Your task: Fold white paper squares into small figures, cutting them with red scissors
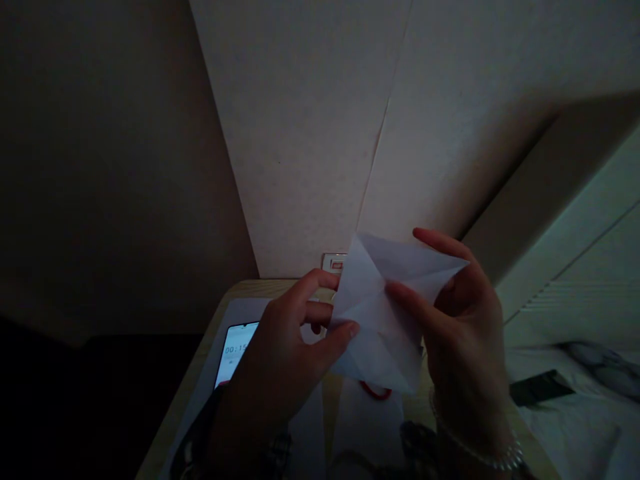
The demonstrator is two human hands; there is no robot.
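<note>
A folded sheet of white paper [365,340] with crease lines is held up above the table, pointed at its upper left and right corners. My left hand [295,340] pinches its left edge, the thumb lying on the near face and the fingers behind. On the other side, my right hand [460,320] grips the paper with the thumb pressed near its middle; some fingers are hidden behind it and one sticks up past the top edge. Below the paper, part of a red ring-shaped handle [377,392] shows on the table.
A lit phone [234,350] showing a timer lies on white paper on the wooden table [205,360], left of my hands. Behind stands a pale wall [300,133] with a socket or switch plate [330,263]. At right, a dark flat object [543,388] rests on white fabric [565,433].
</note>
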